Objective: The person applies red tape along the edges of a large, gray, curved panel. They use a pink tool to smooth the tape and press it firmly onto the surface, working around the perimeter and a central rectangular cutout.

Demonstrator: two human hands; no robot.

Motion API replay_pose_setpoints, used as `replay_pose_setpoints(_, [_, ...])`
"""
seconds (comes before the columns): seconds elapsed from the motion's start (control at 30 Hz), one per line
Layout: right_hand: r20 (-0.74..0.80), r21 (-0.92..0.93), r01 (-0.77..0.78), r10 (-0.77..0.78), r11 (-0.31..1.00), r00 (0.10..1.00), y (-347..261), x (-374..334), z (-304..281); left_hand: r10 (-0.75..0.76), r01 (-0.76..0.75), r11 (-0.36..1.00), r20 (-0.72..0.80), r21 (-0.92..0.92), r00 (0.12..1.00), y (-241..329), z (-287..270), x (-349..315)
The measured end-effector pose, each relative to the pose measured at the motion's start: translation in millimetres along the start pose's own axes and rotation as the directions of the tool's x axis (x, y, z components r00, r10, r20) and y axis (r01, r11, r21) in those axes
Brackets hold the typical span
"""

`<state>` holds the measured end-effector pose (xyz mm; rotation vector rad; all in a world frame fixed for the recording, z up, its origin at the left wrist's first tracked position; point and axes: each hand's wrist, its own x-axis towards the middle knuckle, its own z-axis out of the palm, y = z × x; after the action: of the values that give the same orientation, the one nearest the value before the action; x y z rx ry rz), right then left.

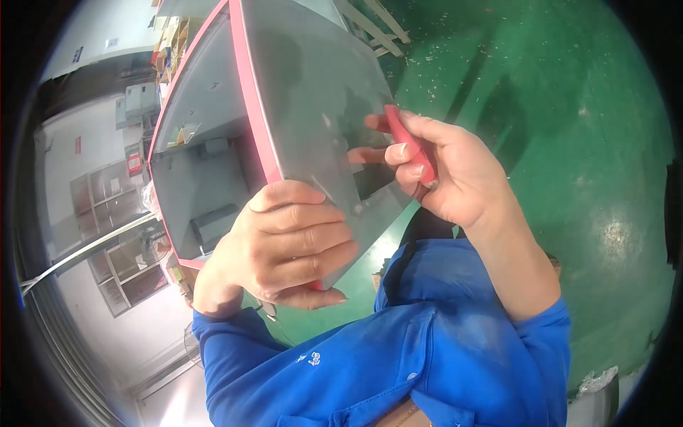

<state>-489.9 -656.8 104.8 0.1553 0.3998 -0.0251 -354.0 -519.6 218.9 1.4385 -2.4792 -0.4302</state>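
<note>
A large glossy grey panel (306,78) stands tilted in front of me, with a red strip (250,92) along its left edge. My left hand (284,245) is wrapped over the panel's lower corner, fingers pressed together across its face. Between the thumb and fingers of my right hand (459,171) is a slim, curved red piece (409,142), held close to the panel's right side. Its exact kind does not show. The fingers mirror in the shiny surface. Left of the strip, a dark, red-bordered face (203,171) reflects the room.
Green floor (569,178) with scattered light specks spreads on the right. A pale wooden frame (373,28) stands at the top. Shelves with boxes (171,50) and a white wall with windows (114,206) lie to the left. Crumpled clear plastic (597,381) lies at the lower right.
</note>
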Motion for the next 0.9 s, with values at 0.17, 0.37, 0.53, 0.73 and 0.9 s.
replay_pose_setpoints(0.17, [-0.008, -0.183, 0.278, -0.284, 0.943, 0.959, -11, -4, -14, -0.001, 0.001, 1.000, 0.005, -0.002, 1.000, 1, 0, -1])
replay_pose_setpoints(0.37, [-0.027, -0.917, 0.247, -0.668, 0.313, 0.744, -13, 1, -108, -0.011, 0.011, 1.000, 0.004, 0.005, 1.000, 2, -1, 2])
replay_pose_setpoints(0.53, [0.379, -0.909, 0.159, -0.604, -0.386, 0.701, 23, 8, -129, -0.020, 0.020, 1.000, 0.006, 0.010, 1.000, 2, 0, -1])
replay_pose_setpoints(0.73, [0.573, -0.717, 0.105, -0.497, -0.689, 0.651, 23, 29, -117, -0.016, 0.016, 0.999, 0.003, -0.052, 1.000, 2, -3, 3])
replay_pose_setpoints(0.9, [0.507, -0.734, -0.028, -0.575, -0.679, 0.642, 25, 33, -119, -0.030, 0.030, 1.000, -0.019, 0.000, 0.999, 1, 2, -3])
